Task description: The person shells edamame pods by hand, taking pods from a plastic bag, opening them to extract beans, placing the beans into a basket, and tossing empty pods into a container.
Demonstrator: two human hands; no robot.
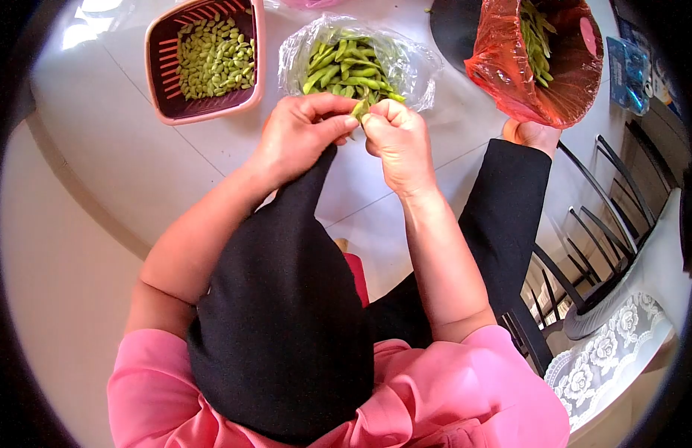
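A green bean pod (360, 110) is pinched at its two sides by my left hand (301, 134) and my right hand (399, 140), thumbs and fingertips closed on it. Just beyond them lies a clear plastic bag (417, 71), its mouth spread around a heap of plump green pods (347, 66). To the left, a pink-rimmed dark basket (259, 67) holds many loose shelled green beans (215, 58). A red plastic bag (503, 75) at the upper right gapes, with green pods or husks (537, 45) inside; whether those are full cannot be told.
All of this rests on a pale tiled floor (383, 239). My black-trousered knee (286, 313) rises below my hands, and my foot (535, 137) is beside the red bag. Black metal chair legs (596, 224) and a white lace cloth (600, 358) are at the right.
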